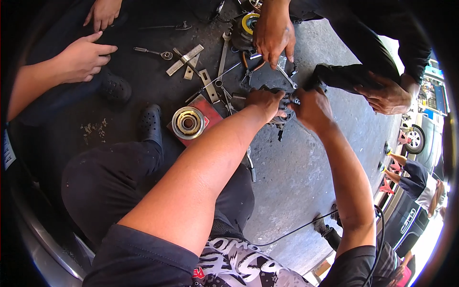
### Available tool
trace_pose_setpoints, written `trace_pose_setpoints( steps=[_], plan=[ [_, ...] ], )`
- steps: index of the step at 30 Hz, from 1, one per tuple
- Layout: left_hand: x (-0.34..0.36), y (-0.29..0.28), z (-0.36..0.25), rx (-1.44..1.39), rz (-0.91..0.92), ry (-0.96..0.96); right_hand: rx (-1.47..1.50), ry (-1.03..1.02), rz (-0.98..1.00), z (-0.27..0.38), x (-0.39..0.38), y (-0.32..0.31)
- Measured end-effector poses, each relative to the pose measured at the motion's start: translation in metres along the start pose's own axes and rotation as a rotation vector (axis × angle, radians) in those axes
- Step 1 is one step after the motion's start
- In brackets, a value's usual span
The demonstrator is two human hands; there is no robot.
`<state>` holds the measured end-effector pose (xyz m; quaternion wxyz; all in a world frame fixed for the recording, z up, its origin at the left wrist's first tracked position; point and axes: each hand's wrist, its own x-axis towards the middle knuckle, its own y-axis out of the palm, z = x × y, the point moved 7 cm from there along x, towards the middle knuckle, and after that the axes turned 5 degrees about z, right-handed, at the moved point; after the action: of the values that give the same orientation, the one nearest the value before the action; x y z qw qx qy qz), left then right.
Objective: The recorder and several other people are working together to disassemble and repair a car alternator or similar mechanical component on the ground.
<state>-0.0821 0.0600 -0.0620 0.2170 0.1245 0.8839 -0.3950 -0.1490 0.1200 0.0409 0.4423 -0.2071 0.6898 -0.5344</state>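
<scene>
On the floor in front of me is a dark, greasy metal machine part (277,119), mostly covered by my hands. My left hand (264,102) is closed around its left side. Closed fingers of my right hand (313,109) press at its right side, by a small silver piece (296,101); what they grip is hidden. A round metal pulley (188,123) lies to the left on a red box (213,117). Beyond my hands, a co-worker's hand (274,36) reaches down near a dark part with a yellow ring (249,22).
Wrenches (224,52), a ratchet (153,52), flat metal bars (185,60) and orange-handled pliers (248,71) lie on the floor ahead. Another person's hand (86,58) is at the left. A co-worker's knee (344,79) is at the right. A black cable (291,232) crosses the floor.
</scene>
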Motion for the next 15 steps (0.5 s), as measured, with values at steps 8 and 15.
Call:
trace_pose_setpoints(
  steps=[8,15],
  plan=[
    [-0.001,0.001,-0.001,0.019,-0.001,0.006,-0.125,-0.169,-0.03,0.008,-0.001,-0.002],
    [0.0,0.0,-0.001,0.009,-0.012,0.003,-0.051,-0.099,0.021,0.001,0.0,0.001]
  ],
)
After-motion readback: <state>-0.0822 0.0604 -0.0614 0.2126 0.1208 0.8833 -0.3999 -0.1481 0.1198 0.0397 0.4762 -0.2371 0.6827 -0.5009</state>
